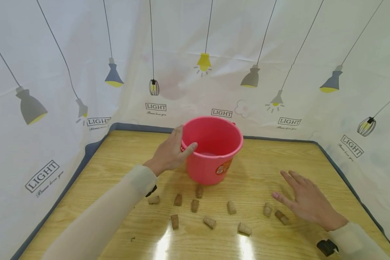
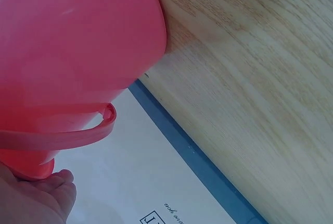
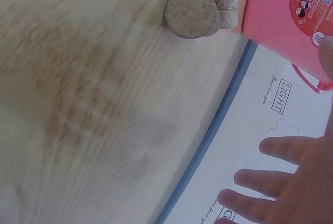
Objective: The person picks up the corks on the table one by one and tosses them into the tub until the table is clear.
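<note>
A pink plastic bucket point(image 1: 203, 169) stands upright toward the back of the table, a round label point(image 1: 223, 167) on its side. My left hand point(image 1: 169, 151) grips the left of its rim, thumb over the edge. In the left wrist view, a pink handle point(image 2: 67, 139) hangs along the bucket's side near the fingers. Spread fingers and nothing held: my right hand point(image 1: 308, 200) hovers over the right of the table. Closest to it are a brown cork point(image 1: 281, 217) and a paler cork point(image 1: 268, 209). One cork point(image 3: 191, 13) looks large in the right wrist view.
Several more corks lie scattered in front of the bucket, among them a pale cork point(image 1: 245, 229) and a darker cork point(image 1: 174, 221). A white curtain printed with lamps point(image 1: 188, 94) surrounds the wooden table point(image 1: 260, 159), whose border is a blue-grey edging point(image 1: 279, 140).
</note>
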Demonstrator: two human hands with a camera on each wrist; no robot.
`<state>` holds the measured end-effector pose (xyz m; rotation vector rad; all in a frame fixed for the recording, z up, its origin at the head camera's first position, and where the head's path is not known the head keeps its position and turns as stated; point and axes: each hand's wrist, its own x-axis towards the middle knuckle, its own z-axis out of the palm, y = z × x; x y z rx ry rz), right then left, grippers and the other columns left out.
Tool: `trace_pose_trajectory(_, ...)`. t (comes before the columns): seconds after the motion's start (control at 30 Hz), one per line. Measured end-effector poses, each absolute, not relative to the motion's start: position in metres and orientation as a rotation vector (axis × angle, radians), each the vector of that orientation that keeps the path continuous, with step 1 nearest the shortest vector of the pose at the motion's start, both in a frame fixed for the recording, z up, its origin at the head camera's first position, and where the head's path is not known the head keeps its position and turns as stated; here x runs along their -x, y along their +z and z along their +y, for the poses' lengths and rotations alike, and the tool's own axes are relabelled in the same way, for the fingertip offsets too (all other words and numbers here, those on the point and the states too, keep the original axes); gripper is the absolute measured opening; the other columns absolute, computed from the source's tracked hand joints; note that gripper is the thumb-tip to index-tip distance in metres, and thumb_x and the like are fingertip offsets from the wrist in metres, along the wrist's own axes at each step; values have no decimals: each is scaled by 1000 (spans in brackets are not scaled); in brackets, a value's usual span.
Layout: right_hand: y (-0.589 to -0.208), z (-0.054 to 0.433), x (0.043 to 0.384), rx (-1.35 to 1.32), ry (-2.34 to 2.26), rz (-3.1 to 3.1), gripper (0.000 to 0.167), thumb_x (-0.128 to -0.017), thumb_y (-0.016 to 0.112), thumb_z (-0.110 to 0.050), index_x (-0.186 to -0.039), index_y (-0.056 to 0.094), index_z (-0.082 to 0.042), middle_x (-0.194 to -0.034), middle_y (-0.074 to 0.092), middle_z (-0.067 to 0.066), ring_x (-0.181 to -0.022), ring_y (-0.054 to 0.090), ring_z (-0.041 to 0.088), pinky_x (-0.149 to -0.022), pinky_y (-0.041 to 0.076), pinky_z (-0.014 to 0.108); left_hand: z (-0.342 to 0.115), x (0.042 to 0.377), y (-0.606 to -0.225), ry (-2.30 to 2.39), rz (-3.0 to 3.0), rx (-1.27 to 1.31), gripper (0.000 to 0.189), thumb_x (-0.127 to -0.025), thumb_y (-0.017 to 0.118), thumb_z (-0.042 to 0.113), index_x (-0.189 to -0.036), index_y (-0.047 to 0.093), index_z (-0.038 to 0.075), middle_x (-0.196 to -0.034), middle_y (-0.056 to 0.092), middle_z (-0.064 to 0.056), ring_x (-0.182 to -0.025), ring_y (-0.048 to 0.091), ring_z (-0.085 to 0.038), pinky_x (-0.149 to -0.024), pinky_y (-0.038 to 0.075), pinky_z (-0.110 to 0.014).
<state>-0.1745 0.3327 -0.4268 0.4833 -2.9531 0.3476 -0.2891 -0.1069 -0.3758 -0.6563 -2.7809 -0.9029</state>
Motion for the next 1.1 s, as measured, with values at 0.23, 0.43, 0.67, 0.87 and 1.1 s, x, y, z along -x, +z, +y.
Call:
trace_pose_trajectory(0.23, -427, 330, 175, -460, 369, -2938, 83, -97, 60, -59, -151, 45, 2, -147, 48, 32, -129, 47, 57, -100, 37, 74, -106, 288, -375, -898, -2782, 645, 91, -100, 51, 59, -163, 11, 8, -155, 37, -13, -124, 52, -28, -91, 57, -48)
trace_pose_trajectory(0.43, -426, 324, 172, -474, 393, -2904, 75, -94, 64, -59, -140, 58, 0, -142, 55, 28, -126, 50, 55, -99, 39, 73, -107, 289, -376, -897, -2782, 653, 91, -100, 50, 59, -163, 10, 7, -156, 36, -13, -125, 52, -29, -93, 57, -48)
trace_pose_trajectory(0.67, -429, 318, 171, -505, 382, -2885, 70, -88, 73, -58, -131, 66, -2, -133, 63, 25, -119, 57, 52, -95, 44, 70, -106, 289, -376, -882, -2787, 651, 91, -100, 48, 59, -163, 10, 6, -158, 35, -13, -126, 52, -29, -94, 56, -48)
trace_pose_trajectory(0.87, -430, 313, 170, -538, 373, -2852, 66, -84, 79, -54, -126, 69, -3, -127, 67, 22, -113, 62, 48, -92, 49, 66, -106, 288, -375, -890, -2788, 644, 91, -100, 49, 57, -163, 9, 5, -159, 33, -14, -127, 50, -29, -94, 56, -48)
trace_pose_trajectory(1.1, -432, 308, 169, -585, 372, -2843, 61, -82, 81, -52, -121, 72, -5, -121, 69, 20, -110, 64, 45, -89, 51, 64, -106, 290, -377, -910, -2779, 650, 89, -101, 51, 54, -163, 10, 6, -156, 35, -13, -125, 51, -27, -91, 58, -46)
